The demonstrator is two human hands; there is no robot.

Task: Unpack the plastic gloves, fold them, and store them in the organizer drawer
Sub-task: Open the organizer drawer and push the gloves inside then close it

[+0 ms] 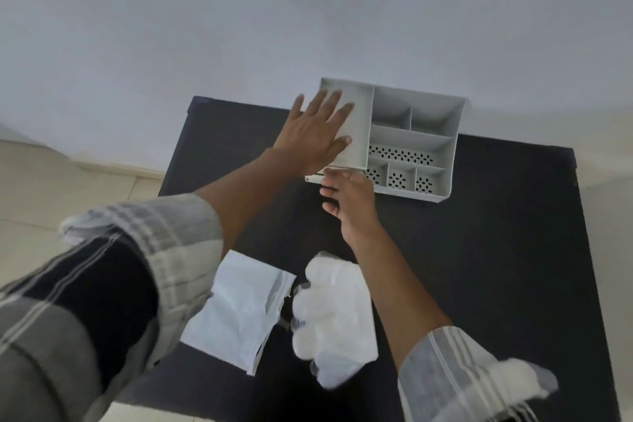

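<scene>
A grey organizer with several compartments stands at the far edge of the black table. My left hand lies flat, fingers spread, on the organizer's left side. My right hand curls at the organizer's front lower left, fingers at the drawer front, which shows as a thin white strip. A stack of clear plastic gloves lies near the table's front, beside the empty white packet to its left. Neither hand touches the gloves.
A pale wall rises behind the table. Tiled floor shows at the left. My striped sleeves cover the lower left and lower right of the view. The table's right half is bare black surface.
</scene>
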